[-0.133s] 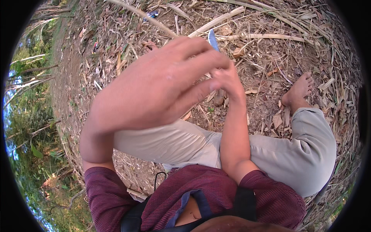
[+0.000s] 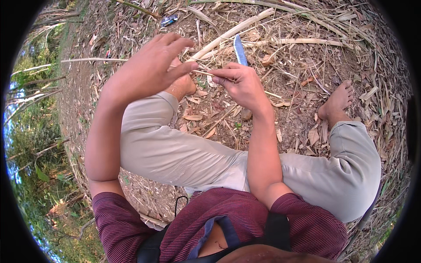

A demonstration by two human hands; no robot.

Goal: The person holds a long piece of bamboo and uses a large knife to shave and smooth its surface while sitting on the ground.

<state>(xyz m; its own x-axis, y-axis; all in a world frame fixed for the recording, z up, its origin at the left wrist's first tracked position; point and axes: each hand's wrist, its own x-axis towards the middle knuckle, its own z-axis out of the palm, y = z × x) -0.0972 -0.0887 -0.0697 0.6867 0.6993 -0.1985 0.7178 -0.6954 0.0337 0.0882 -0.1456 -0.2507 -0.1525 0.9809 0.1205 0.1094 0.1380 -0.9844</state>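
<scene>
My right hand (image 2: 241, 85) pinches the end of a thin pale plant strip (image 2: 202, 72) between thumb and fingers. To its left, my left hand (image 2: 153, 65) has its fingers spread and thumb apart, back of the hand up. The strip runs toward this hand, and a pale length of stalk (image 2: 94, 59) sticks out on its far side; the hand hides whether the two are one piece. Just beyond my right hand a knife with a bluish blade (image 2: 240, 50) lies on the ground, its lower part hidden behind the hand.
Dry leaves and plant fibres cover the soil. A thick pale stalk (image 2: 234, 33) lies ahead, near a small blue packet (image 2: 169, 20). My bare right foot (image 2: 338, 101) rests at the right, my left foot (image 2: 186, 85) beneath the left hand. Green undergrowth (image 2: 37, 144) borders the left.
My left hand has moved left and away from my right hand, which it partly covered. The stalk now points left instead of up and ahead. My right hand has shifted slightly left.
</scene>
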